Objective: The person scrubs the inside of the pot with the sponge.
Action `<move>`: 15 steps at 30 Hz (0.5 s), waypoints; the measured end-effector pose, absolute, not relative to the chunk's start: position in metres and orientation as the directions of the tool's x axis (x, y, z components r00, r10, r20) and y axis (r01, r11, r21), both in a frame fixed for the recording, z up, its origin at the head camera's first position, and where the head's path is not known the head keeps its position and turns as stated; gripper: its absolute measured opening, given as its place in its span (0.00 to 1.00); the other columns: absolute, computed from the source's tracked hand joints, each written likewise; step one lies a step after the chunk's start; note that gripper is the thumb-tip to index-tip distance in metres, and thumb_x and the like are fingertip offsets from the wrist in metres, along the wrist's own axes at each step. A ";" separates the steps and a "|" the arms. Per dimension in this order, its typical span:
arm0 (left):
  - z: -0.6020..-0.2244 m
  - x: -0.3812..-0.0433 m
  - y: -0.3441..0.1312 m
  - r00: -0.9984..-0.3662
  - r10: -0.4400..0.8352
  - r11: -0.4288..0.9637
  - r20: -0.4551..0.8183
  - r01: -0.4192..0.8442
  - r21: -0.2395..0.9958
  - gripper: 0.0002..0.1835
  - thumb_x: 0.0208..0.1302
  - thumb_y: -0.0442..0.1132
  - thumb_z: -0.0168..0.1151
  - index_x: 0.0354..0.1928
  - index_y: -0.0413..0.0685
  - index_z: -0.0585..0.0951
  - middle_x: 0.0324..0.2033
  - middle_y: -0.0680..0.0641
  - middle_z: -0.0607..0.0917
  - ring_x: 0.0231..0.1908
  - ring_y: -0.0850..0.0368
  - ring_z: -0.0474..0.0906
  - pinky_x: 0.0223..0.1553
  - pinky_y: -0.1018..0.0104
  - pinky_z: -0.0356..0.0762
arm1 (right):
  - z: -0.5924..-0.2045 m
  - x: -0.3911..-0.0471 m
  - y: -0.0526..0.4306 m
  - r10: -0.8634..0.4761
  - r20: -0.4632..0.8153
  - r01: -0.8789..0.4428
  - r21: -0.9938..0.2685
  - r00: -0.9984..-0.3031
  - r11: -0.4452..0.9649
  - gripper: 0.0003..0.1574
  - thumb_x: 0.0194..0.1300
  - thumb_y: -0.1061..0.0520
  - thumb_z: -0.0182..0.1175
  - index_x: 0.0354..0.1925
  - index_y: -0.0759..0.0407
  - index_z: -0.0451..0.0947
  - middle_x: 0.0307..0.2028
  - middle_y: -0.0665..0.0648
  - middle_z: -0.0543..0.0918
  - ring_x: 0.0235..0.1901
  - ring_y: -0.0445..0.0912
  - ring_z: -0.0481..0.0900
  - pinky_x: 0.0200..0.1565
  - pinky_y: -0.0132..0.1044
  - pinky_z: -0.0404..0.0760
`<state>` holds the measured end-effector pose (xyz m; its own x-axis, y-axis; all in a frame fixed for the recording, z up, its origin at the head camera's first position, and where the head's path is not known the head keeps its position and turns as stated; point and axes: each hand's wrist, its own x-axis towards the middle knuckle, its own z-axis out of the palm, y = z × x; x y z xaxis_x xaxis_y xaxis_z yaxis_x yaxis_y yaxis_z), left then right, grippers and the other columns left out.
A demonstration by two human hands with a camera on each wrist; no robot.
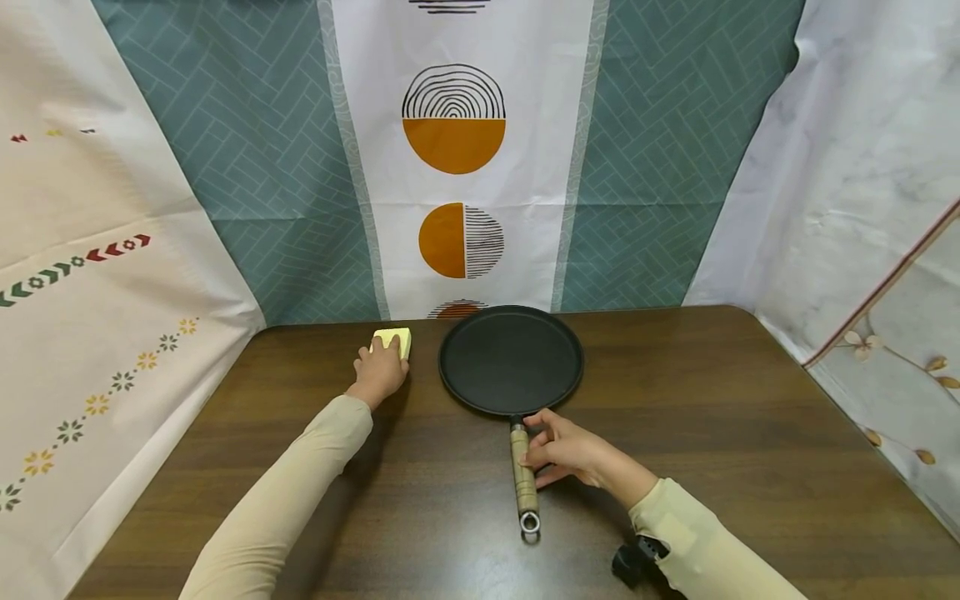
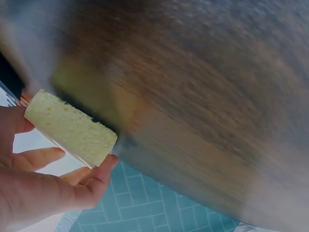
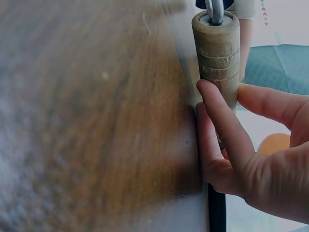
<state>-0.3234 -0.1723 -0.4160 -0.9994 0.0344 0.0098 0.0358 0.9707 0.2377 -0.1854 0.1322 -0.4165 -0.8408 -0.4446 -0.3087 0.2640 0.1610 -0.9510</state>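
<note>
A flat round black pan (image 1: 512, 360) lies toward the back of the table, its wooden handle (image 1: 524, 471) pointing at the near side and ending in a metal ring. With thumb and fingers on either side, my right hand (image 1: 570, 454) holds that handle; the right wrist view shows the grip close on the wood (image 3: 219, 58). To the left of the pan, near the back edge, my left hand (image 1: 381, 371) grips a pale yellow sponge (image 1: 397, 336). The left wrist view shows the sponge (image 2: 72, 128) pinched between thumb and fingers, its porous side facing the tabletop.
The brown wooden table (image 1: 442, 517) has rounded back corners. Behind it hangs a teal and white patterned cloth (image 1: 637, 150), with light printed cloths at the left (image 1: 112, 333) and right (image 1: 862, 250). A black strap device (image 1: 633, 562) sits at the right wrist.
</note>
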 end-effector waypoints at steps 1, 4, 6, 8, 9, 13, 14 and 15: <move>-0.416 -0.323 -0.172 -0.999 0.034 0.972 0.006 0.034 0.233 0.29 0.71 0.41 0.50 0.70 0.36 0.61 0.61 0.25 0.61 0.55 0.25 0.62 0.51 0.36 0.64 | -0.416 -0.185 0.132 -0.444 -0.309 0.264 -0.951 -0.841 0.161 0.40 0.58 0.69 0.61 0.64 0.70 0.53 0.37 0.62 0.72 0.33 0.49 0.78 0.36 0.47 0.83; -0.416 -0.324 -0.172 -0.999 0.035 0.973 0.006 0.035 0.227 0.29 0.70 0.41 0.51 0.69 0.36 0.62 0.60 0.25 0.62 0.54 0.25 0.62 0.51 0.36 0.64 | -0.415 -0.186 0.133 -0.444 -0.307 0.263 -0.951 -0.842 0.160 0.40 0.58 0.69 0.60 0.64 0.70 0.53 0.37 0.62 0.72 0.33 0.49 0.79 0.36 0.48 0.83; -0.418 -0.324 -0.172 -0.999 0.039 0.976 0.007 0.039 0.216 0.29 0.70 0.42 0.51 0.69 0.36 0.63 0.59 0.25 0.63 0.54 0.24 0.63 0.50 0.36 0.64 | -0.415 -0.186 0.133 -0.442 -0.309 0.265 -0.951 -0.842 0.160 0.40 0.58 0.69 0.60 0.64 0.70 0.53 0.37 0.62 0.72 0.33 0.49 0.79 0.37 0.48 0.83; -0.419 -0.325 -0.172 -0.999 0.038 0.977 0.000 0.037 0.209 0.29 0.70 0.42 0.51 0.69 0.36 0.62 0.60 0.25 0.63 0.54 0.24 0.63 0.51 0.37 0.64 | -0.415 -0.186 0.133 -0.440 -0.314 0.270 -0.949 -0.841 0.161 0.40 0.58 0.69 0.60 0.64 0.70 0.53 0.37 0.62 0.72 0.33 0.49 0.79 0.37 0.48 0.83; -0.420 -0.326 -0.172 -0.999 0.036 0.978 -0.007 0.034 0.206 0.29 0.70 0.42 0.50 0.69 0.36 0.62 0.60 0.25 0.63 0.54 0.24 0.62 0.51 0.37 0.64 | -0.415 -0.186 0.133 -0.439 -0.317 0.273 -0.948 -0.841 0.161 0.40 0.58 0.69 0.61 0.64 0.69 0.53 0.37 0.62 0.72 0.33 0.49 0.79 0.37 0.48 0.83; -0.421 -0.326 -0.171 -0.999 0.021 0.982 -0.035 0.015 0.188 0.30 0.71 0.44 0.49 0.71 0.37 0.60 0.61 0.25 0.62 0.56 0.25 0.62 0.52 0.37 0.63 | -0.415 -0.186 0.133 -0.437 -0.330 0.286 -0.944 -0.837 0.164 0.40 0.58 0.69 0.61 0.64 0.69 0.53 0.38 0.62 0.72 0.33 0.49 0.78 0.37 0.47 0.83; -0.421 -0.326 -0.171 -0.999 0.019 0.984 -0.037 0.012 0.178 0.31 0.71 0.44 0.48 0.71 0.37 0.59 0.62 0.25 0.62 0.56 0.25 0.62 0.53 0.37 0.62 | -0.415 -0.186 0.133 -0.438 -0.331 0.288 -0.943 -0.836 0.165 0.40 0.58 0.69 0.61 0.64 0.69 0.53 0.38 0.63 0.72 0.34 0.50 0.78 0.37 0.47 0.83; -0.421 -0.325 -0.170 -0.999 0.016 0.986 -0.038 0.009 0.166 0.31 0.72 0.44 0.48 0.71 0.37 0.59 0.61 0.25 0.62 0.56 0.26 0.62 0.53 0.37 0.62 | -0.415 -0.186 0.133 -0.438 -0.332 0.288 -0.943 -0.835 0.165 0.40 0.58 0.69 0.61 0.64 0.69 0.53 0.38 0.63 0.72 0.34 0.50 0.78 0.36 0.47 0.83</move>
